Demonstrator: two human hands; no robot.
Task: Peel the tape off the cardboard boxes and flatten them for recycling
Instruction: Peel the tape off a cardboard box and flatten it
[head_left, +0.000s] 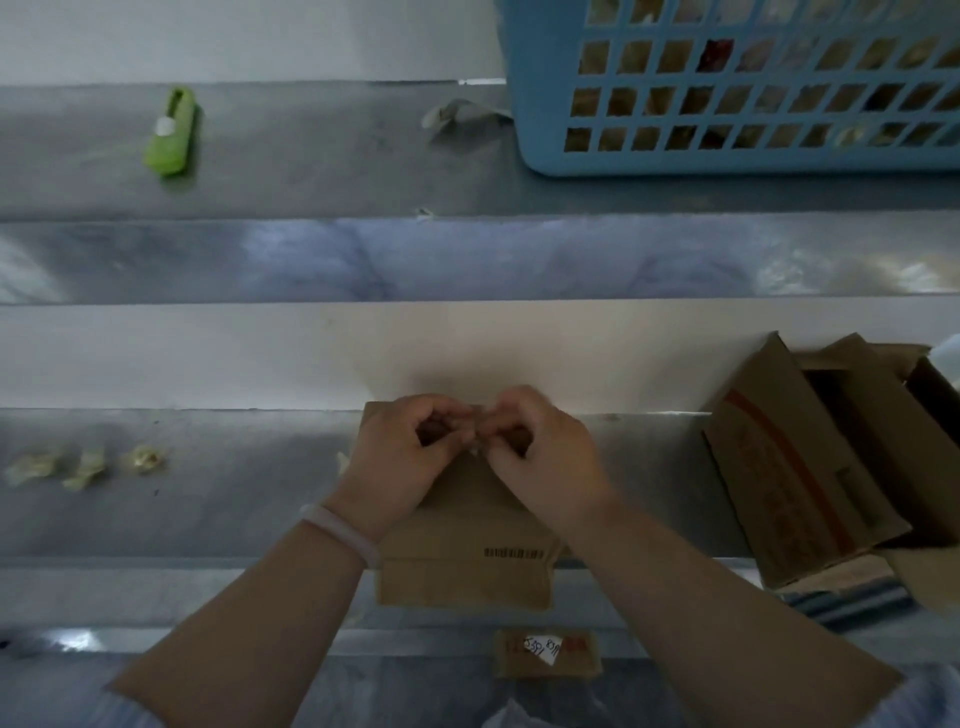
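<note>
At the far edge of the cardboard box (467, 571), left hand (408, 462) and right hand (543, 462) pinch what seems a tape end (475, 450); peel low and slowly, keeping the strip whole.

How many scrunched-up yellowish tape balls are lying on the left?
3, in a row on the metal table: outermost ball, middle ball, and inner ball nearest the left hand. A pale scrap by that hand may be another, partly hidden.

Below your grip, the brown flat cardboard box (462, 579) carries a black barcode; right of it, a brown open cardboard carton (769, 467) shows an orange-red stripe.
</note>
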